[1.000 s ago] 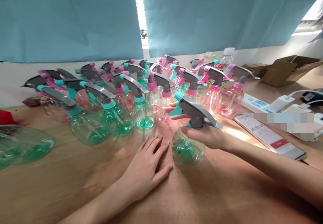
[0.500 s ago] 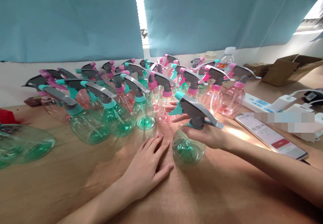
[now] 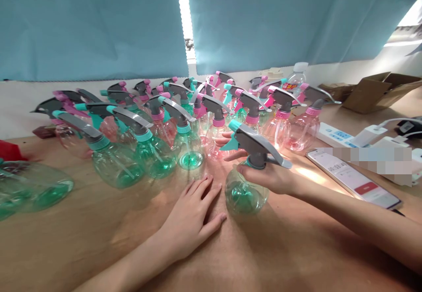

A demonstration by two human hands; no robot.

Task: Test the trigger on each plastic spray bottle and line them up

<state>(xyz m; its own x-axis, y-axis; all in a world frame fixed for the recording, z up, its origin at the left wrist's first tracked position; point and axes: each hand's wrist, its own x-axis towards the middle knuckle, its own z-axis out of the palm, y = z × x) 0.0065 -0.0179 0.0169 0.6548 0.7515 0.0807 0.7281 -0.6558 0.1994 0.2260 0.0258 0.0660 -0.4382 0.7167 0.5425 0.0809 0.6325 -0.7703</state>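
A clear green spray bottle [image 3: 246, 193] with a grey and turquoise trigger head stands upright on the wooden table [image 3: 132, 239]. Round its neck, just under the head, is my right hand [image 3: 267, 175]. The thumb crosses the front of the neck, and the fingers reach out behind the bottle, partly hidden by it. To the left of this bottle, my left hand [image 3: 198, 210] lies flat on the tabletop, fingers spread and holding nothing. A small gap separates it from the bottle. Behind both hands stand several more spray bottles, including a green one [image 3: 187, 151] and a pink one [image 3: 305, 127].
A phone [image 3: 354, 178] lies on the right beside a white power strip [image 3: 336, 133] with chargers plugged in. Farther back are an open cardboard box [image 3: 376, 92] and a clear drink bottle [image 3: 298, 74]. Two green bottles [image 3: 49, 186] lie at the left edge, near a red object [image 3: 11, 151].
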